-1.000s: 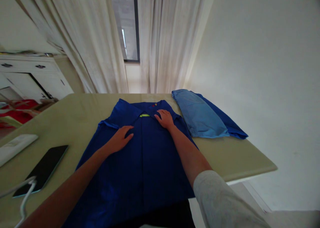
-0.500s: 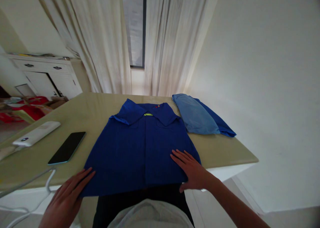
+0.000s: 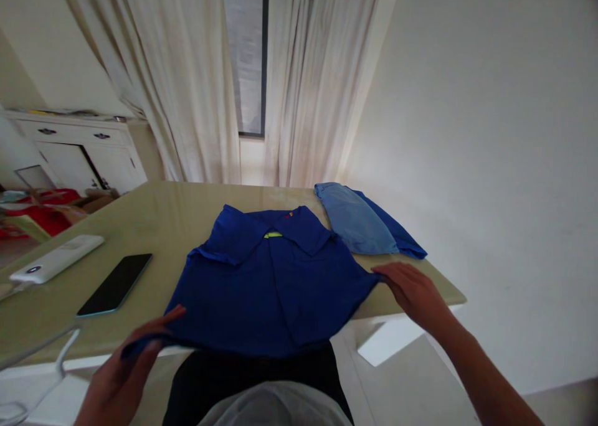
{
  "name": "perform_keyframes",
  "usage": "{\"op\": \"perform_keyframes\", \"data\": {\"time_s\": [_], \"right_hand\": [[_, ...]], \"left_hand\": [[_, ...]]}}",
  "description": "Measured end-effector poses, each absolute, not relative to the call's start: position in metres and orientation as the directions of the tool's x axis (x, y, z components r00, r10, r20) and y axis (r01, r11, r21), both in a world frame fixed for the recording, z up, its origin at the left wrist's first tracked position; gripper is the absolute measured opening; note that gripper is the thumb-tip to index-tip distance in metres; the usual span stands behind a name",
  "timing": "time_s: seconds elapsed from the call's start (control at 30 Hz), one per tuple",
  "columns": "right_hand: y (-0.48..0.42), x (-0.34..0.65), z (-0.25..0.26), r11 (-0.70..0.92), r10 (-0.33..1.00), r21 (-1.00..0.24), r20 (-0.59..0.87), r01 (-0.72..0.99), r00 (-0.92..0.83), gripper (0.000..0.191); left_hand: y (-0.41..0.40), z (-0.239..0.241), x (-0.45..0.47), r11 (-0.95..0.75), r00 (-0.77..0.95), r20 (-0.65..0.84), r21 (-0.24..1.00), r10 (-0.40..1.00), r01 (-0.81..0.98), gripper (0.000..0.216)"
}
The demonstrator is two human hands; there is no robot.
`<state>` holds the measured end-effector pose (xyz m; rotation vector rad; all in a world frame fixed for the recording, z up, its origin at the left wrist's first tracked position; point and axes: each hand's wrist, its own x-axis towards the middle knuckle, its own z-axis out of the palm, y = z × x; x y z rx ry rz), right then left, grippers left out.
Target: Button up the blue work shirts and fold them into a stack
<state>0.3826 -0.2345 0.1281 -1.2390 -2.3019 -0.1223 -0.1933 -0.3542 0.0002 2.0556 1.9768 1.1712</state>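
Note:
A dark blue collared shirt (image 3: 238, 295) lies front up on the table, its collar toward the window and its lower edge at the table's near edge. A yellow-green label shows at its neck. My left hand (image 3: 133, 357) pinches the lower left corner between thumb and fingers, lifted a little. On the other side my right hand (image 3: 411, 289) grips the shirt's right edge and draws it outward, so that the cloth stretches into a point there.
Folded light blue and blue clothes (image 3: 362, 220) lie at the table's right side by the wall. At left are a black phone (image 3: 116, 284), a white device (image 3: 60, 258) and a white cable (image 3: 63, 354). The table (image 3: 182, 205) stands before curtains (image 3: 187, 89).
Both hands lay flat on the shirt before; now each has taken hold of it. The right hand has moved outward and up, pulling the right edge, while the left has raised the lower corner.

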Motion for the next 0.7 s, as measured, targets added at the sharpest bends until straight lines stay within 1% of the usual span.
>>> {"op": "perform_keyframes", "data": {"time_s": [0.03, 0.07, 0.1, 0.13, 0.17, 0.2, 0.23, 0.27, 0.33, 0.37, 0.43, 0.5, 0.53, 0.6, 0.7], "right_hand": [[-0.210, 0.374, 0.145, 0.567, 0.743, -0.122, 0.504, 0.815, -0.441, 0.034], [-0.182, 0.362, 0.161, 0.567, 0.724, -0.084, 0.524, 0.819, -0.448, 0.033], [-0.151, 0.349, 0.176, 0.570, 0.709, -0.050, 0.535, 0.820, -0.459, 0.033], [-0.120, 0.334, 0.189, 0.567, 0.702, -0.029, 0.539, 0.823, -0.465, 0.033], [-0.088, 0.319, 0.199, 0.543, 0.710, -0.038, 0.554, 0.839, -0.435, 0.032], [-0.059, 0.304, 0.205, 0.493, 0.736, -0.087, 0.573, 0.866, -0.361, 0.030], [-0.034, 0.291, 0.207, 0.411, 0.764, -0.171, 0.600, 0.895, -0.236, 0.029], [-0.013, 0.280, 0.205, 0.328, 0.784, -0.254, 0.611, 0.910, -0.112, 0.031], [0.010, 0.267, 0.185, 0.219, 0.798, -0.334, 0.602, 0.917, 0.029, 0.036], [0.013, 0.264, 0.168, 0.174, 0.813, -0.356, 0.578, 0.918, 0.070, 0.037], [0.006, 0.267, 0.128, 0.085, 0.866, -0.374, 0.486, 0.923, 0.117, 0.041], [-0.012, 0.274, 0.086, -0.018, 0.936, -0.358, 0.322, 0.934, 0.141, 0.043], [-0.021, 0.278, 0.069, -0.042, 0.952, -0.367, 0.269, 0.929, 0.149, 0.046], [-0.037, 0.285, 0.046, -0.069, 0.964, -0.419, 0.207, 0.906, 0.169, 0.053], [-0.051, 0.289, 0.037, -0.104, 0.970, -0.527, 0.133, 0.843, 0.203, 0.061]], "left_hand": [[-0.335, 0.021, -0.184, -0.148, -0.231, 0.419, 0.697, 0.878, 0.702, 0.046], [-0.311, 0.043, -0.177, -0.105, -0.325, 0.355, 0.799, 0.877, 0.591, 0.039], [-0.283, 0.063, -0.173, -0.072, -0.444, 0.329, 0.861, 0.833, 0.503, 0.039], [-0.252, 0.082, -0.172, -0.040, -0.527, 0.304, 0.891, 0.794, 0.453, 0.045], [-0.220, 0.098, -0.174, -0.029, -0.592, 0.300, 0.906, 0.748, 0.422, 0.048], [-0.189, 0.111, -0.177, -0.065, -0.644, 0.326, 0.917, 0.692, 0.394, 0.048], [-0.160, 0.120, -0.183, -0.116, -0.649, 0.344, 0.923, 0.679, 0.368, 0.048], [-0.136, 0.124, -0.189, -0.133, -0.652, 0.344, 0.927, 0.676, 0.352, 0.052], [-0.107, 0.118, -0.206, -0.083, -0.644, 0.310, 0.930, 0.699, 0.358, 0.070], [-0.103, 0.108, -0.214, -0.033, -0.627, 0.272, 0.930, 0.730, 0.365, 0.074], [-0.112, 0.077, -0.232, 0.068, -0.561, 0.186, 0.914, 0.807, 0.400, 0.071], [-0.134, 0.040, -0.246, 0.227, -0.484, 0.079, 0.809, 0.871, 0.542, 0.065], [-0.147, 0.023, -0.250, 0.267, -0.438, 0.028, 0.757, 0.899, 0.596, 0.064], [-0.168, 0.000, -0.250, 0.268, -0.405, 0.035, 0.697, 0.914, 0.665, 0.065], [-0.184, -0.002, -0.233, 0.222, -0.424, 0.100, 0.731, 0.900, 0.645, 0.065]]}}
